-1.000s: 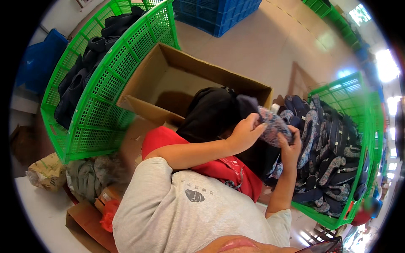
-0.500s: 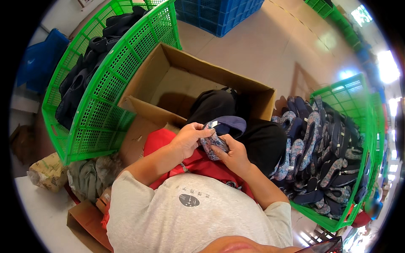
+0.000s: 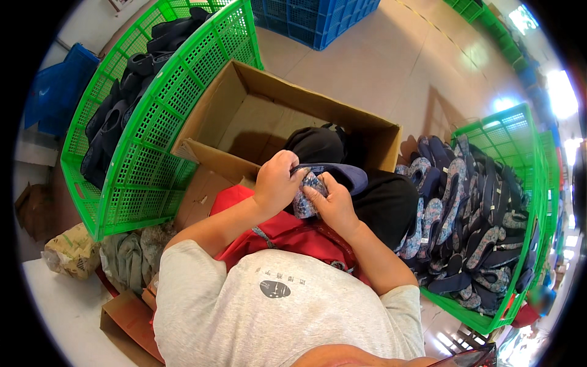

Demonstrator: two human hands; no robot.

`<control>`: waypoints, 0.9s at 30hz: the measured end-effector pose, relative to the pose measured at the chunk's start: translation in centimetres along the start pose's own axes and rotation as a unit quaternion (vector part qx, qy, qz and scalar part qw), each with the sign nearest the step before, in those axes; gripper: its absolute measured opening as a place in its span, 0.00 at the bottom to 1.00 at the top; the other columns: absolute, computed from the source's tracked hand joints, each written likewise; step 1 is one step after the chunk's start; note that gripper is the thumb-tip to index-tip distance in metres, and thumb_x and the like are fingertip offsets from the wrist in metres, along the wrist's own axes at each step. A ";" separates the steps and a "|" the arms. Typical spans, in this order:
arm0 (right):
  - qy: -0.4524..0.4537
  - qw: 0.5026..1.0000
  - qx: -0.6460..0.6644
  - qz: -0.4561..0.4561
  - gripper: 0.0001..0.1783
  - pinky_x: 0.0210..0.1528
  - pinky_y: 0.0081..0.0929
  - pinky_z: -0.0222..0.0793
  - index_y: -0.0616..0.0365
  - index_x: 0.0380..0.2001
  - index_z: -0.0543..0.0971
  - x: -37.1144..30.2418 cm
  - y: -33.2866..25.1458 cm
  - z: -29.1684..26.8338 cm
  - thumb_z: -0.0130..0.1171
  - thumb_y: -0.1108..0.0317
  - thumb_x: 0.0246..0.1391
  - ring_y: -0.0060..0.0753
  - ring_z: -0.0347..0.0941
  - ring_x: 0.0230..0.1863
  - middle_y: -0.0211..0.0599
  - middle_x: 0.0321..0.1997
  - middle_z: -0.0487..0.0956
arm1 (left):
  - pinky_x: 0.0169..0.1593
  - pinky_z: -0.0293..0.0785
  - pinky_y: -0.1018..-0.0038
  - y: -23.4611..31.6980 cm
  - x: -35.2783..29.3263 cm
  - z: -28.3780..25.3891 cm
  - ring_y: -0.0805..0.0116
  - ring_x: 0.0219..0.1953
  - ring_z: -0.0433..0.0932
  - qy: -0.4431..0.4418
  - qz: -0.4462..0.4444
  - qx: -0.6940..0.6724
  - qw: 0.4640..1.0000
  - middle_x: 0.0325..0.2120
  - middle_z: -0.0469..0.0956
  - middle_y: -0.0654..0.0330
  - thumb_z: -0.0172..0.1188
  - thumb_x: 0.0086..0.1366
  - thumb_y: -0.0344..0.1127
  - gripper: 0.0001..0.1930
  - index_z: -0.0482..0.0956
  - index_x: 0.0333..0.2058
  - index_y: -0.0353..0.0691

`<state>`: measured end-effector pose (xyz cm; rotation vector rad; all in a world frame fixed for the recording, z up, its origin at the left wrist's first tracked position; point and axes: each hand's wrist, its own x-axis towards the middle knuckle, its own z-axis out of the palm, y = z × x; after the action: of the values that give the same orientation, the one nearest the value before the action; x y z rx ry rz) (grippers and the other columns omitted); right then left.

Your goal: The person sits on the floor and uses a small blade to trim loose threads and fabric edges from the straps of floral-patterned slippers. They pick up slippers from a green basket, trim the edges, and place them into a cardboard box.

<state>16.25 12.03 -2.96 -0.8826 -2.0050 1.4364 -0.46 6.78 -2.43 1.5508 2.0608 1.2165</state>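
Note:
Over my lap I hold a fabric slipper (image 3: 304, 205) with a blue floral pattern and a navy part curving out to the right. My left hand (image 3: 276, 182) is closed in a pinch on its upper left edge, knuckles up. My right hand (image 3: 332, 203) grips the floral part from the right, thumb on top and fingers partly hidden. Beneath both hands lies a red apron (image 3: 284, 235). Similar navy and floral slippers (image 3: 449, 183) fill the green crate (image 3: 498, 131) at the right.
An opened cardboard box (image 3: 318, 101) stands right beyond my knees. At the left, a tall green crate (image 3: 177, 92) holds dark slippers (image 3: 113, 122). A blue crate (image 3: 315, 21) stands at the far side. Wrapped bundles (image 3: 73, 251) and another carton (image 3: 125, 324) are at my left.
My left hand has risen and turned over along the slipper's edge. The slipper has shifted slightly, its navy part now reaching farther right. My right hand stays on it.

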 end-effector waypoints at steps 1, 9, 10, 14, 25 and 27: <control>-0.008 1.000 -0.002 0.030 0.14 0.31 0.38 0.68 0.63 0.36 0.74 0.4 -0.3 -0.3 0.63 0.62 0.59 0.49 0.74 0.26 0.51 0.26 0.78 | 0.32 0.71 0.56 0.3 0.5 0.1 0.46 0.28 0.75 0.010 0.018 -0.001 1.000 0.24 0.73 0.50 0.66 0.56 0.31 0.10 0.72 0.26 0.37; 0.054 0.998 0.004 0.014 0.12 0.28 0.32 0.65 0.63 0.32 0.73 3.2 0.6 -0.1 0.63 0.65 0.60 0.37 0.69 0.21 0.44 0.22 0.75 | 0.35 0.74 0.58 1.9 2.5 -0.2 0.47 0.31 0.77 -0.041 0.083 0.058 0.994 0.30 0.76 0.51 0.60 0.59 0.30 0.05 0.77 0.34 0.38; 0.054 0.998 0.007 0.025 0.12 0.27 0.31 0.65 0.62 0.32 0.73 3.6 0.9 -0.1 0.63 0.65 0.60 0.36 0.68 0.20 0.44 0.22 0.75 | 0.37 0.75 0.59 2.2 2.4 -0.5 0.48 0.32 0.78 -0.052 0.088 0.086 0.991 0.31 0.77 0.51 0.61 0.59 0.30 0.08 0.77 0.37 0.38; 0.052 0.982 0.142 0.115 0.11 0.26 0.22 0.63 0.59 0.31 0.73 5.4 2.2 -0.3 0.64 0.66 0.59 0.18 0.67 0.23 0.29 0.23 0.74 | 0.41 0.77 0.61 2.7 2.9 -1.1 0.48 0.35 0.79 -0.046 0.095 0.107 0.989 0.36 0.78 0.49 0.60 0.57 0.27 0.14 0.76 0.43 0.39; 0.053 0.911 0.300 0.279 0.11 0.27 0.17 0.66 0.53 0.36 0.75 6.9 1.3 -2.6 0.66 0.62 0.56 0.18 0.74 0.27 0.25 0.30 0.78 | 0.47 0.73 0.76 -0.6 -1.4 1.0 0.75 0.40 0.74 -0.105 -0.340 -0.522 0.775 0.38 0.74 0.63 0.67 0.65 0.39 0.17 0.71 0.46 0.38; 0.061 0.911 0.313 0.263 0.10 0.28 0.18 0.67 0.54 0.36 0.75 6.8 1.2 -2.3 0.65 0.64 0.57 0.18 0.74 0.27 0.26 0.30 0.78 | 0.47 0.72 0.77 -0.9 -1.6 1.4 0.76 0.39 0.73 -0.096 -0.342 -0.540 0.763 0.38 0.74 0.64 0.67 0.65 0.38 0.17 0.71 0.45 0.39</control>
<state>13.73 18.82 -3.11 -1.2109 -1.1098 2.0813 0.48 5.89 -4.33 0.2968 1.1256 1.3991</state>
